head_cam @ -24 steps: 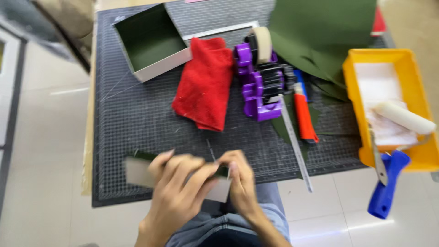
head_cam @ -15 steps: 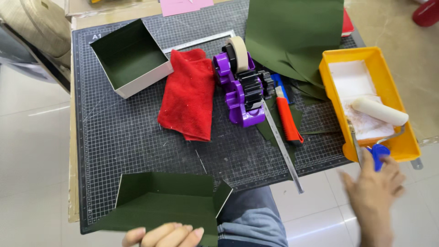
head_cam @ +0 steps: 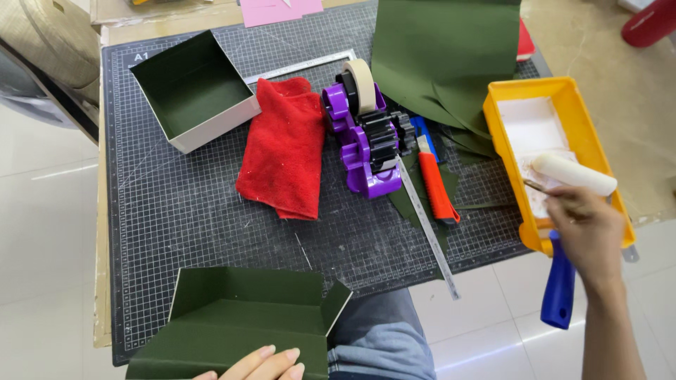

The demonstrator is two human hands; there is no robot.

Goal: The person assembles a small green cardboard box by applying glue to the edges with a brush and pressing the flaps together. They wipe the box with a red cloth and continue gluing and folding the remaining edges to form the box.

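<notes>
R hand (head_cam: pixel 588 229) grips roller (head_cam: pixel 572 174) shaft in yellow tray (head_cam: pixel 507 144); L hand (head_cam: pixel 257 364) flat on green sheet (head_cam: pixel 246 324). Risks: glue drips on mat (head_cam: pixel 190 211), tray tips off edge.

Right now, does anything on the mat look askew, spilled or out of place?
Nothing spilled. The steel ruler lies slanted, its end past the cutting mat edge. The paint roller sits in the yellow tray, its blue handle hanging off the table under the right hand. The left hand rests on the green folded piece.
</notes>
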